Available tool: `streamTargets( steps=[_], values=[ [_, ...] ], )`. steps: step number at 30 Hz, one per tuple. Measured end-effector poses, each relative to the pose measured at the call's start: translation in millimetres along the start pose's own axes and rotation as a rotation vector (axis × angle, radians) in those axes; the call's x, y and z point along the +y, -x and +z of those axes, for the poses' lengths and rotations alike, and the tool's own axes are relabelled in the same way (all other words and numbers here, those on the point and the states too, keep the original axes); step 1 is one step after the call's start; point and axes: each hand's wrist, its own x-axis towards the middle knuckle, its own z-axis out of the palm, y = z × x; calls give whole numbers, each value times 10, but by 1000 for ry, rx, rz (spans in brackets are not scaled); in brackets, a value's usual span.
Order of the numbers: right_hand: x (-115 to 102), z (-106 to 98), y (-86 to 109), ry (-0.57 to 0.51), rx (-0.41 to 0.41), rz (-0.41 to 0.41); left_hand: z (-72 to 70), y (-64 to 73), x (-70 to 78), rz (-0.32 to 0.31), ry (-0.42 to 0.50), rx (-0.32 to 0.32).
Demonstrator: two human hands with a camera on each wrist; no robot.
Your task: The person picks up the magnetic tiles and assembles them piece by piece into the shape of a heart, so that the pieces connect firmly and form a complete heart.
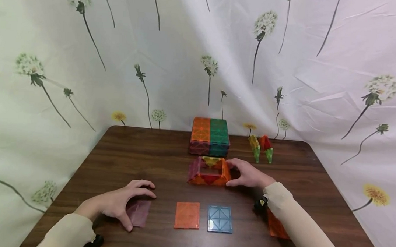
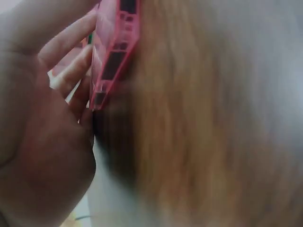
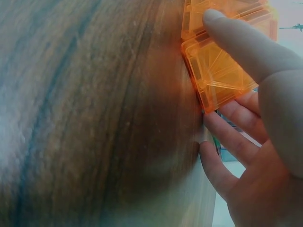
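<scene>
In the head view, my right hand (image 1: 247, 174) is at the right end of a low ring of translucent magnetic tiles (image 1: 212, 180), with purple, orange, red and yellow pieces. Thumb and fingers bracket its orange end tile (image 3: 220, 75); the right wrist view shows the thumb lying over the orange plastic. My left hand (image 1: 119, 201) arches over a purple square magnetic tile (image 1: 140, 214) on the table, thumb by its near left corner and fingers past its far edge. That tile's pink edge (image 2: 113, 61) shows beside the fingers in the left wrist view.
An orange square tile (image 1: 187, 216) and a blue one (image 1: 220, 219) lie in front. A red-orange tile (image 1: 276, 226) is partly under my right sleeve. Behind the ring stands a block of stacked tiles (image 1: 210, 136); upright yellow-green (image 1: 254, 148) and red-green pieces (image 1: 266, 148) stand right of it.
</scene>
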Motion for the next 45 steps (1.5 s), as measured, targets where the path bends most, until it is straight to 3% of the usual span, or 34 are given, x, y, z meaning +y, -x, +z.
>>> streamTargets(
  steps=[6, 10, 13, 16, 21, 26, 30, 33, 36, 41, 45],
  values=[
    [-17, -3, -24, -1, 1, -10, -81, -31, 13, -86, -134, 110],
    [-15, 5, -30, 1, -5, -5, -114, -78, -2, -155, -196, 131],
    [0, 16, -22, 10, 0, 0, -135, -155, 3, -158, -202, 132],
    [4, 21, -17, 10, 7, 0, -177, -279, 22, -117, -173, 158],
    [-10, 10, -12, 0, 13, -4, -273, -627, 121, -81, -91, 242],
    [-3, 7, -4, -3, 4, 13, -292, -1107, 316, -79, -78, 293],
    [6, 5, 3, -12, -2, 17, -262, -1523, 443, -33, -90, 314],
    [6, -5, 16, -13, 1, 15, -229, -1815, 502, -11, -110, 295],
    [-5, -4, 12, -10, 5, 6, -182, -2025, 549, -18, -145, 239],
    [-15, 4, -2, -34, -7, 6, -84, -2217, 592, -33, -196, 142],
    [7, -4, -5, -45, -5, 12, -34, -2327, 626, -23, -184, 124]
  ],
)
